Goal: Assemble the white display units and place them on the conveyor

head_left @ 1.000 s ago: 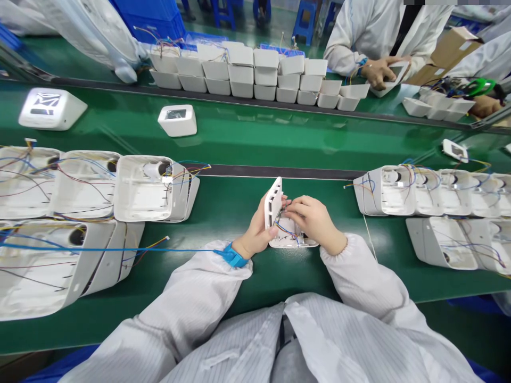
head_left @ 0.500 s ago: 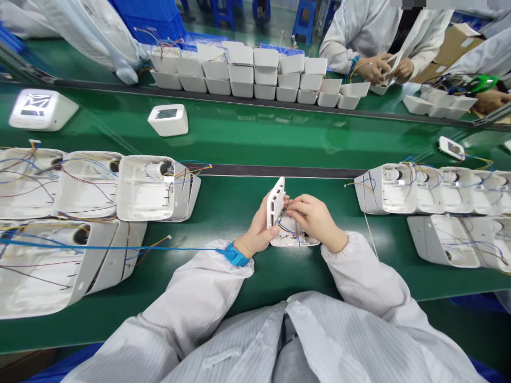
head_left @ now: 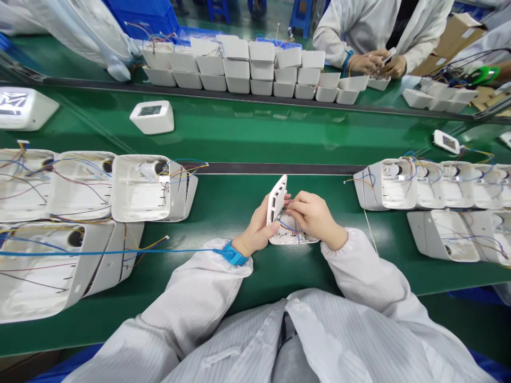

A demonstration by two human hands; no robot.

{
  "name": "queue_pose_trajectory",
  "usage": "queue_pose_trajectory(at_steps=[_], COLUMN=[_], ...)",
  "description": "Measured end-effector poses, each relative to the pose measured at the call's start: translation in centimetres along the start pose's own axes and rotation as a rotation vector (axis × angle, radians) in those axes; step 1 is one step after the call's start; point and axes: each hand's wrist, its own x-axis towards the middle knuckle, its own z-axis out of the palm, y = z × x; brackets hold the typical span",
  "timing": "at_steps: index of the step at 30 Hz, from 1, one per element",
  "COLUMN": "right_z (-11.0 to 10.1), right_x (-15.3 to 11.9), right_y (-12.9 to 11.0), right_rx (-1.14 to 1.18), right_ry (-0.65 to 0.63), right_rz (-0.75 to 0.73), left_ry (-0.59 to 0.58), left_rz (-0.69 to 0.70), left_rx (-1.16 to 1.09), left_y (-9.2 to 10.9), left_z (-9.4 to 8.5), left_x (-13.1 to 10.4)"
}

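Note:
My left hand (head_left: 257, 230) grips a white panel (head_left: 276, 199), tilted nearly upright, with dark slots along its side. Below and right of the panel lies a white housing (head_left: 293, 240) with coloured wires (head_left: 290, 227) inside. My right hand (head_left: 313, 217) is over the housing, its fingers pinched together beside the panel's inner face. What those fingertips hold is too small and partly hidden to name. A blue wrist strap (head_left: 235, 254) with a blue cord circles my left wrist.
Open white housings (head_left: 139, 186) with wires stand at the left, and more housings (head_left: 397, 183) at the right. A divider bar (head_left: 255, 169) crosses the table. Farther back are stacked white shells (head_left: 238, 69) and a co-worker's hands (head_left: 369, 64).
The camera view has shifted slightly. My hands keep nearly the same pose around the panel and housing. Across the table, the co-worker's hands and the part they hold have changed position.

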Motion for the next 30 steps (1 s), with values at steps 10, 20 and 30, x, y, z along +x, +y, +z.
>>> queue_pose_trajectory(at_steps=[10, 20, 30], right_z=[0.2, 0.0, -2.7], right_x=[0.1, 0.3, 0.4], right_y=[-0.1, -0.6, -0.8], right_rx=[-0.124, -0.18, 0.225], right_ry=[-0.001, -0.097, -0.154], right_rz=[-0.027, 0.054, 0.17], left_ry=[-0.083, -0.096, 0.025], left_rz=[0.014, -0.037, -0.095], left_rx=[0.098, 0.093, -0.048], left_y=[0.5, 0.7, 0.5], left_z=[-0.1, 0.0, -0.2], left_x=[0.2, 0.2, 0.2])
